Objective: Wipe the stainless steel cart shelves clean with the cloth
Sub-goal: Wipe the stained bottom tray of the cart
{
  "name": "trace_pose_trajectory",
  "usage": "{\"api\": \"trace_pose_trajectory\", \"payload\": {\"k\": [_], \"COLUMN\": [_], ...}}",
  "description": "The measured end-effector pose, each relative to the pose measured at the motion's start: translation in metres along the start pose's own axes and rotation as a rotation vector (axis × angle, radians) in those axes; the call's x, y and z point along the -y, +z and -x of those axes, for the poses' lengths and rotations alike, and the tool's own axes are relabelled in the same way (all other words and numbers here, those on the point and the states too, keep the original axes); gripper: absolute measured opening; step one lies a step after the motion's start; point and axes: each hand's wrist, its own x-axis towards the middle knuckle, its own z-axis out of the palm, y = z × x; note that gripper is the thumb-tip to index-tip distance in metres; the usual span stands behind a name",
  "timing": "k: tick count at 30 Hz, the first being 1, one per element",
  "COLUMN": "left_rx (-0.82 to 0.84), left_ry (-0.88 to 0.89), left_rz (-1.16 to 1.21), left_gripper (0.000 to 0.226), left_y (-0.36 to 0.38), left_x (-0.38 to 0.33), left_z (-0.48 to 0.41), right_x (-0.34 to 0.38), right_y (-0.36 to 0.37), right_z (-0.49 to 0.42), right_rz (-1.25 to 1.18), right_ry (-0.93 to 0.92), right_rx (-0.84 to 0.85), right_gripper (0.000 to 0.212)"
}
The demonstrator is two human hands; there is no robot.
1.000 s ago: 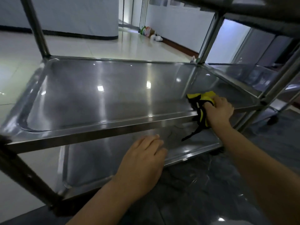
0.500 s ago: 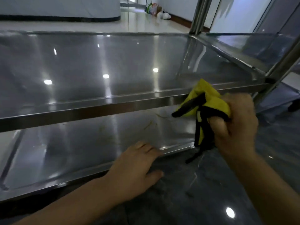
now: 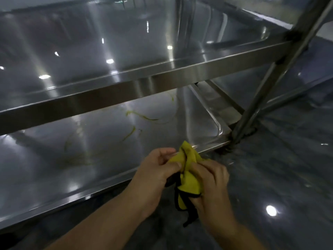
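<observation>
Gap between middle shelf rail (image 3: 144, 83) and bottom shelf (image 3: 54, 159) open; corner post (image 3: 261, 92) probably blocks right end.

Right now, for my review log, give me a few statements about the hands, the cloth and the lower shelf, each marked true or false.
1. The left hand and the right hand both hold the yellow cloth. True.
2. The yellow cloth is spread flat on the lower shelf. False: it is bunched up between the two hands.
3. Yellowish streaks show on the lower shelf. True.
4. The left hand is open and holds nothing. False: its fingers and thumb pinch the yellow cloth.
</observation>
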Motion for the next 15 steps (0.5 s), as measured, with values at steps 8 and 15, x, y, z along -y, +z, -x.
{"api": "trace_pose_trajectory", "payload": {"k": [8,15], "left_rx": [0.04,0.07], "left_ry": [-0.129,0.009], "left_rz": [-0.179,-0.324], "left_gripper": [0.028,0.033], "left_y": [-0.014,-0.029], "left_x": [0.011,0.007], "left_z": [-0.016,-0.012], "right_x": [-0.009,-0.029], "right_y": [0.029,0.032], "right_z": [0.006,0.02], "right_rz": [-0.083,-0.497], "right_ry": [-0.17,0.318], "right_rx": [0.108,0.27], "right_gripper": [0.077,0.129]}}
